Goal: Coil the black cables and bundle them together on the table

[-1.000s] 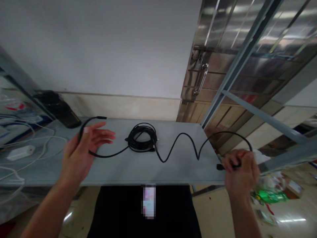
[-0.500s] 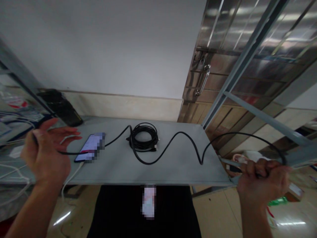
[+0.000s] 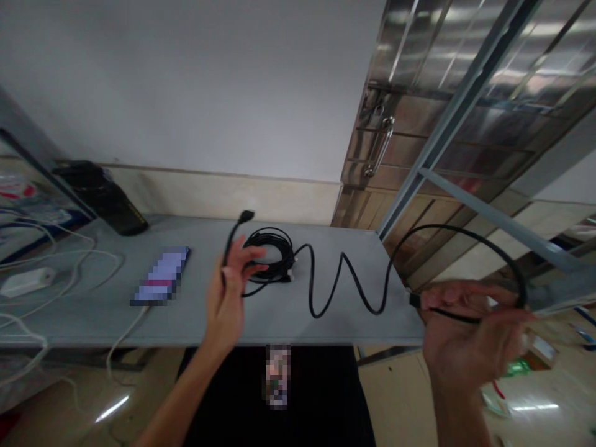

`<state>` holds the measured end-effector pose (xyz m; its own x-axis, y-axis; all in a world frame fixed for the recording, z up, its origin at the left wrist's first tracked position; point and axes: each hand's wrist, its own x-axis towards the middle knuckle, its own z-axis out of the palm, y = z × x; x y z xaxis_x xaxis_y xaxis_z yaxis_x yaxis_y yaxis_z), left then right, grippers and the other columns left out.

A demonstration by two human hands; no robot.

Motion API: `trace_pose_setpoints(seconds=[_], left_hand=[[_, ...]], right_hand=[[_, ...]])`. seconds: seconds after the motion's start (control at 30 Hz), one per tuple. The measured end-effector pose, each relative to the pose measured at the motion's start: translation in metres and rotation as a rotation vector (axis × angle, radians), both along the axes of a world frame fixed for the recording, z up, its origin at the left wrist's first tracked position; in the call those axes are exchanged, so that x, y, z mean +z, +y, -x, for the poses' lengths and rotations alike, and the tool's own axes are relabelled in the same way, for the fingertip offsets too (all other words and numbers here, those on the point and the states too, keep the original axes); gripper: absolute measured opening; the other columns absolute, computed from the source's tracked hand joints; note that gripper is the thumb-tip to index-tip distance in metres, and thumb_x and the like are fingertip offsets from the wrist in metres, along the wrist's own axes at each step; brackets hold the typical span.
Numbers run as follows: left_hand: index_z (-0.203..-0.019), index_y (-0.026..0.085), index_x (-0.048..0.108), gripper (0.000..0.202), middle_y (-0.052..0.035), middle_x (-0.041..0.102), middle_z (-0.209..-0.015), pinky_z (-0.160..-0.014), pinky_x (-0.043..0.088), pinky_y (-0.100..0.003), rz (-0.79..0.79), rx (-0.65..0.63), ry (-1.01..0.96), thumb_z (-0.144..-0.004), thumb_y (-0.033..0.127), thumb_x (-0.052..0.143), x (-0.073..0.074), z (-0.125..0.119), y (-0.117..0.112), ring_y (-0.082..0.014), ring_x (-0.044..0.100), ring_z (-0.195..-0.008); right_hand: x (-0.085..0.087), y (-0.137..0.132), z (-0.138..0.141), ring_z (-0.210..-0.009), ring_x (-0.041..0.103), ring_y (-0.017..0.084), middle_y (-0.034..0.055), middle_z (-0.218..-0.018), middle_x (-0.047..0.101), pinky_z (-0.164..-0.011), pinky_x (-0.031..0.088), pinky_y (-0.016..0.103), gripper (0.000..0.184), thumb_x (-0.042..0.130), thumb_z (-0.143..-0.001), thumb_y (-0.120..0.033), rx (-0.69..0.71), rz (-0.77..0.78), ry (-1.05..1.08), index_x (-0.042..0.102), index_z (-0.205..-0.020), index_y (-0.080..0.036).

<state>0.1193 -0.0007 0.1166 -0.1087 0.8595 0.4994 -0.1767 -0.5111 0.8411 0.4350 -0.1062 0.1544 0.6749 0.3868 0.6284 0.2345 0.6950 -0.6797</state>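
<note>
A long black cable snakes across the grey table in loops. My left hand is raised over the table's middle, fingers closed round the cable near its plug end, which sticks up above the hand. My right hand is past the table's right edge, with the cable's other end lying across its loosely curled fingers; a big loop arches over it. A coiled black cable bundle lies on the table just right of my left hand.
A phone lies screen up on the table's left part, with a white cord running off the front edge. A black case stands at the back left. White cables and an adapter lie far left. Metal shelf posts rise at right.
My left hand has swung from the far left to the table's middle, carrying the plug end up. My right hand has loosened and moved slightly inward. The cable has bunched into tighter waves.
</note>
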Motion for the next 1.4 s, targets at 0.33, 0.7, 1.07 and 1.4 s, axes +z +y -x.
trace_pose_setpoints(seconds=[0.33,0.7,1.07,1.4], left_hand=[[-0.149,0.02,0.075,0.071,-0.0174,0.085,-0.127,-0.087,0.069,-0.039,0.612,-0.668,-0.379,-0.098,0.069,0.085,-0.039,-0.137,-0.03,-0.0346,0.081,-0.121],[-0.115,0.018,0.087,0.048,-0.0111,0.087,-0.113,-0.091,0.063,-0.033,0.915,-0.563,-0.444,-0.081,0.047,0.104,-0.052,-0.11,-0.004,-0.0246,0.081,-0.102],[-0.103,0.021,0.087,0.054,-0.0045,0.081,-0.104,-0.076,0.056,-0.027,0.84,-0.442,-0.376,-0.066,0.051,0.11,-0.056,-0.104,-0.008,-0.0203,0.073,-0.095],[-0.115,0.021,0.077,0.06,-0.0084,0.086,-0.099,-0.076,0.065,-0.031,0.898,-0.652,-0.358,-0.072,0.048,0.108,-0.05,-0.107,-0.002,-0.0243,0.083,-0.081]], right_hand=[[-0.056,0.005,0.022,-0.136,0.069,0.028,0.0146,-0.141,0.07,-0.111,0.063,0.047,0.035,0.048,-0.122,-0.031,0.071,0.445,-0.891,0.067,-0.152,-0.026],[-0.104,0.015,0.051,-0.167,0.047,0.03,0.0195,-0.174,0.044,-0.124,0.062,0.048,0.046,0.055,-0.119,-0.02,0.171,0.487,-0.926,0.058,-0.164,-0.025],[-0.119,0.025,0.062,-0.142,0.069,0.036,0.0205,-0.152,0.066,-0.117,0.065,0.058,0.04,0.053,-0.118,-0.021,0.103,0.646,-1.153,0.066,-0.155,-0.02],[-0.155,0.02,0.066,-0.09,0.085,0.031,0.0201,-0.11,0.084,-0.077,0.07,0.041,0.054,0.045,-0.124,-0.044,0.065,0.635,-1.234,0.049,-0.163,-0.007]])
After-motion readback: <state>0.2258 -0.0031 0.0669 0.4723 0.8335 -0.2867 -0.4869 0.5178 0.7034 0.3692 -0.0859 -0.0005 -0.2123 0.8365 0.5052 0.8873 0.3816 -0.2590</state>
